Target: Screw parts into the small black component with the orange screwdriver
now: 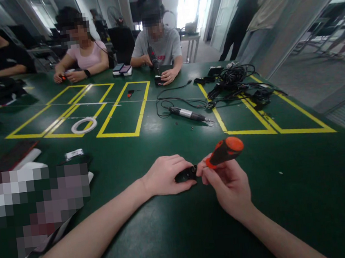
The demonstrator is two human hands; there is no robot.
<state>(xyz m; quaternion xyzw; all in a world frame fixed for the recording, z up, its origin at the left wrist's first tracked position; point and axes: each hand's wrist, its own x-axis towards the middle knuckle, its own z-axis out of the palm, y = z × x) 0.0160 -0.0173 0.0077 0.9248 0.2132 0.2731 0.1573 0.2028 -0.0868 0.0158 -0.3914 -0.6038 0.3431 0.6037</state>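
Note:
My left hand (166,174) is closed around a small black part (186,174) just above the green table, near its front. Much of that part is hidden by my fingers, so I cannot tell its kind. Close beside it, my right hand (232,186) grips a screwdriver with a red and black handle (226,151). The handle tilts up to the right, its red end on top. My right fingertips are around the lower end, near the black part, and they hide the shaft and tip.
Beyond my hands lies an electric screwdriver (187,114) with its cord. Tangled black cables (236,77) are heaped at the back right. A white ring-shaped roll (83,125) rests on the green table (160,245), left of centre. Across it, a person (159,44) holds a power tool.

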